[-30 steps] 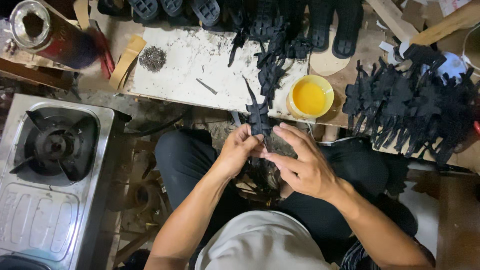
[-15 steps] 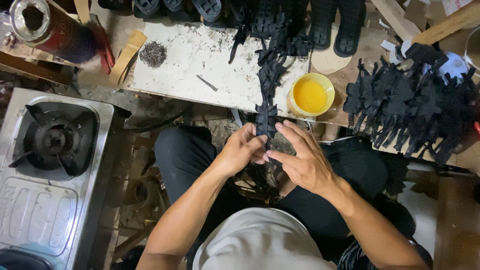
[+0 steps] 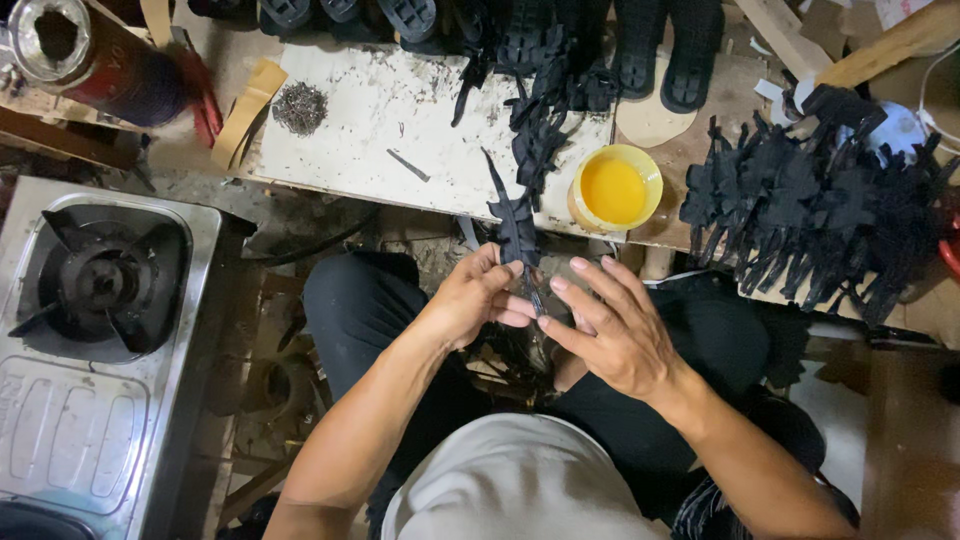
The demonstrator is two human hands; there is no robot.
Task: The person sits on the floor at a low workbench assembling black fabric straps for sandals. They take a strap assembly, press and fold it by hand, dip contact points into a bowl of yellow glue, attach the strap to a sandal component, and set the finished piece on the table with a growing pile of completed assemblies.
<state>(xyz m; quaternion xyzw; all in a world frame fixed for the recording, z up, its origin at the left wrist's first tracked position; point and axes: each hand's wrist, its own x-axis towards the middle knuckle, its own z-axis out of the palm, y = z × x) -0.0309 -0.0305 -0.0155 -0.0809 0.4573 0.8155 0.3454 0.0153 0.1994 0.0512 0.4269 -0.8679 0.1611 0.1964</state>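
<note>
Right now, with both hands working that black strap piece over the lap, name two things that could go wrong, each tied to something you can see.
1. The yellow bowl of liquid sits at the white board's near edge, just beyond the black strap piece; a swing of it could tip the bowl onto the lap.
2. The left hand pinches the piece while the right hand fingers are open, so it might slip into the scraps below.

My counter (image 3: 400, 130) was a worn, pale, scratched board. On it lay a small heap of tacks (image 3: 299, 106), a loose nail (image 3: 408, 165), black cut strap pieces (image 3: 540, 130) and a yellow bowl (image 3: 615, 188) of glue.
</note>
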